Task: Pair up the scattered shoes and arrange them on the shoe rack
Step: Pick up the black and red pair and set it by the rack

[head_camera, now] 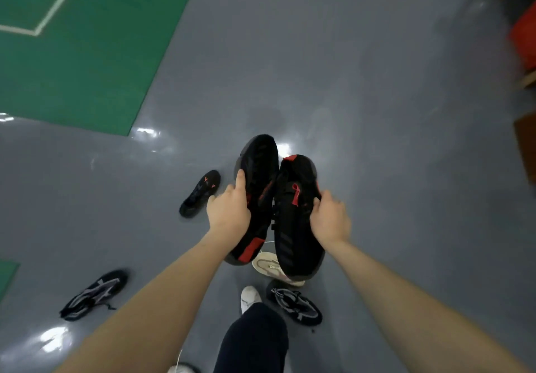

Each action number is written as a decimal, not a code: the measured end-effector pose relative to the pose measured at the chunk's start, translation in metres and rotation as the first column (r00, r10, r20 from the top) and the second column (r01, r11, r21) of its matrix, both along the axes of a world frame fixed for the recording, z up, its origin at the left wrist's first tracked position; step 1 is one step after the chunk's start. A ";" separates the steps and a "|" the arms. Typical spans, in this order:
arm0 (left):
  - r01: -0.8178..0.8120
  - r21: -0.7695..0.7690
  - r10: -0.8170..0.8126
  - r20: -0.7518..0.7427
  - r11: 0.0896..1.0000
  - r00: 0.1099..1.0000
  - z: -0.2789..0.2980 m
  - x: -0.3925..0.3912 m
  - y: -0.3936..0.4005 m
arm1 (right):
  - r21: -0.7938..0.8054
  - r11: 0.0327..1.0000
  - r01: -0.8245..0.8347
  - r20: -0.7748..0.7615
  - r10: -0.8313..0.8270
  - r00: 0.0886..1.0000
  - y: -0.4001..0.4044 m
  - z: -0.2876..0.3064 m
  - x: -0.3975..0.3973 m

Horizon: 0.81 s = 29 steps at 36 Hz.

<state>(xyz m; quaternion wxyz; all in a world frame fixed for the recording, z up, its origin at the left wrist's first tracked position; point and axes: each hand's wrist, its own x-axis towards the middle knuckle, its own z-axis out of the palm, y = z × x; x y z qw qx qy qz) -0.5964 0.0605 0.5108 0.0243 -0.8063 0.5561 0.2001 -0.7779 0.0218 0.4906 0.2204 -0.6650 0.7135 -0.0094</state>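
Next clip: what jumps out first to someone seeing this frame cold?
Two black-and-red shoes held side by side mid-frame: the left hand grips the left shoe, the right hand grips the right shoe. Below them, on the grey floor, lie a cream shoe, two black-and-grey shoes and a small black shoe. A green mat fills the upper left.

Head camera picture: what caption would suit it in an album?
Left hand and right hand each grip one black-and-red shoe, side by side above a grey floor.
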 end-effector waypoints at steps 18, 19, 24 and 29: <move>0.481 -0.103 -0.481 0.021 0.871 0.876 0.071 -0.322 0.111 | -0.104 0.899 0.426 -0.068 -0.434 0.899 0.202 0.068 -0.319; 0.509 -0.099 -0.511 0.012 0.855 0.860 0.073 -0.343 0.121 | -0.097 0.884 0.458 -0.067 -0.465 0.883 0.218 0.070 -0.339; 0.640 -0.090 -0.645 -0.038 0.763 0.763 0.084 -0.449 0.167 | -0.070 0.789 0.611 -0.064 -0.614 0.786 0.295 0.082 -0.437; 0.754 -0.131 -0.763 -0.038 0.644 0.645 0.096 -0.542 0.205 | -0.056 0.654 0.754 -0.028 -0.756 0.654 0.361 0.093 -0.514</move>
